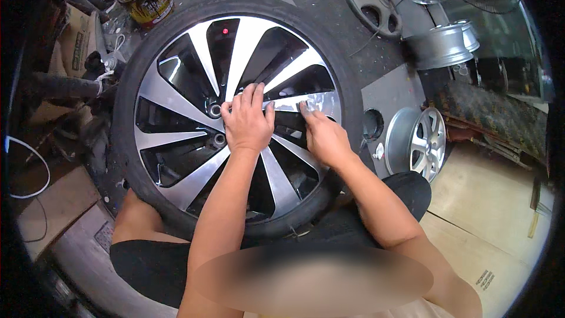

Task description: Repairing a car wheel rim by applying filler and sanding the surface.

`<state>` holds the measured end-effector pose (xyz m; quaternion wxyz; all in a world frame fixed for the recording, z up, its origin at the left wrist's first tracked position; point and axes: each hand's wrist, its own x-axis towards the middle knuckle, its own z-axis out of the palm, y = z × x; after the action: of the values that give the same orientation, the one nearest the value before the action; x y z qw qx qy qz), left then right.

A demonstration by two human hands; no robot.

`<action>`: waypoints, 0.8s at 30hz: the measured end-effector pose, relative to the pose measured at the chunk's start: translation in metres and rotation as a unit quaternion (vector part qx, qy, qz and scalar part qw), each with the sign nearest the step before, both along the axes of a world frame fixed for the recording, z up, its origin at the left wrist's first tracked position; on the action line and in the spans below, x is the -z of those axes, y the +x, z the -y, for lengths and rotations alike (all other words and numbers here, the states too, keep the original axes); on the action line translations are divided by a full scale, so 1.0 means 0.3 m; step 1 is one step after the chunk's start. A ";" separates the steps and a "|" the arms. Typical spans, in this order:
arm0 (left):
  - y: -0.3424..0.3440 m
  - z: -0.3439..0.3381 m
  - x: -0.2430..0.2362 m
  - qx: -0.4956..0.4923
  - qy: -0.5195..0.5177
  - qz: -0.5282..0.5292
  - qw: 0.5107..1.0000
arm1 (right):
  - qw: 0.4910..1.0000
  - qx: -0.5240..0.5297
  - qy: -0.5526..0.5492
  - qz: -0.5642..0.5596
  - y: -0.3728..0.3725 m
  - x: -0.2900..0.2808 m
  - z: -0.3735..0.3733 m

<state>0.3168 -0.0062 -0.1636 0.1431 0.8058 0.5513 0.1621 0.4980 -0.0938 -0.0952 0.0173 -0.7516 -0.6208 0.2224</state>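
Note:
A car wheel with a black tire (126,112) and a black-and-silver alloy rim (176,97) lies flat before me. Across its centre lies my left hand (250,121), fingers stretched out over the hub and the inner end of the right-hand spoke. That spoke (285,103) carries a glossy, wrinkled patch (321,102) that looks like clear film. My right hand (328,138) is curled, its darkened fingertip against the spoke's lower edge beside the patch. Whatever its folded fingers hold, if anything, is hidden. A small red dot (225,31) shows near the rim's top.
A paint can (147,3) stands at the upper left, near cardboard (79,41). To the right are a silver wheel rim (418,141), another rim (441,47) and a grey steering-wheel-shaped part (371,9). Wooden boards (482,194) lie at lower right. My knees flank the tire.

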 end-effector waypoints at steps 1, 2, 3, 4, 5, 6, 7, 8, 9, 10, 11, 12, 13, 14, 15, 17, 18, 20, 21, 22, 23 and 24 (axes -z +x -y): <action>0.022 0.003 -0.009 0.005 -0.003 -0.003 1.000 | 1.000 0.008 -0.003 0.007 0.021 -0.007 -0.009; 0.022 0.004 -0.015 0.005 -0.004 -0.014 1.000 | 1.000 0.000 0.000 0.000 0.030 -0.005 -0.049; 0.025 0.005 -0.017 0.006 0.005 -0.016 1.000 | 1.000 -0.007 0.004 -0.008 0.035 -0.005 -0.065; 0.019 0.004 -0.007 0.006 0.007 -0.019 1.000 | 1.000 -0.007 0.007 -0.011 0.028 -0.006 -0.053; 0.014 0.005 0.001 0.001 0.010 -0.014 1.000 | 1.000 -0.004 0.003 -0.007 0.020 -0.011 -0.026; 0.007 0.005 0.009 -0.003 0.013 -0.010 1.000 | 1.000 -0.001 -0.001 -0.003 0.013 -0.011 -0.013; 0.014 0.007 0.006 0.003 0.014 -0.009 1.000 | 1.000 0.004 -0.001 -0.002 0.022 -0.006 -0.010; 0.019 0.007 0.003 0.003 0.012 -0.011 1.000 | 1.000 -0.003 0.006 -0.011 0.031 0.004 -0.014; 0.026 0.006 0.000 0.002 0.010 -0.013 1.000 | 1.000 -0.011 0.014 -0.019 0.041 0.011 -0.019; 0.024 0.006 0.001 0.005 0.011 -0.015 1.000 | 1.000 -0.008 0.015 -0.021 0.038 0.010 -0.032; 0.024 0.007 0.003 0.004 0.011 -0.018 1.000 | 1.000 0.002 0.010 -0.028 0.033 0.007 -0.047; 0.025 0.007 0.005 0.002 0.011 -0.020 1.000 | 0.999 0.011 0.005 -0.036 0.030 0.005 -0.053; 0.022 0.007 0.005 0.002 0.012 -0.018 1.000 | 0.999 0.014 0.007 -0.038 0.026 0.004 -0.040; 0.017 0.005 0.006 0.005 0.014 -0.020 1.000 | 0.999 0.013 0.005 -0.032 0.021 0.002 -0.014; 0.010 0.001 0.007 0.001 0.016 -0.017 1.000 | 1.000 0.011 0.003 -0.026 0.017 0.002 -0.001; 0.026 0.011 0.003 0.006 0.015 -0.009 1.000 | 0.999 0.008 0.010 -0.031 0.043 0.005 -0.048; 0.029 0.016 0.002 0.007 0.013 -0.006 1.000 | 0.999 -0.001 0.017 -0.039 0.046 0.008 -0.063; 0.023 0.004 0.006 0.004 0.014 -0.003 1.000 | 0.999 0.010 0.014 -0.038 0.029 0.010 -0.044; 0.019 0.003 0.006 0.003 0.018 -0.005 1.000 | 0.999 0.011 0.007 -0.029 0.022 0.006 -0.015; 0.022 0.005 0.003 0.008 0.019 -0.004 1.000 | 1.000 0.015 -0.001 -0.017 0.021 -0.004 0.004; 0.025 0.007 0.000 0.004 0.020 -0.013 1.000 | 1.000 0.020 -0.001 -0.016 0.027 -0.001 -0.012; 0.027 0.006 -0.003 0.001 0.021 -0.021 1.000 | 1.000 0.012 0.001 -0.015 0.036 0.009 -0.045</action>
<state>0.3250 -0.0080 -0.1629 0.1143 0.8123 0.5502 0.1562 0.5089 -0.0803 -0.0978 0.0299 -0.7557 -0.6116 0.2324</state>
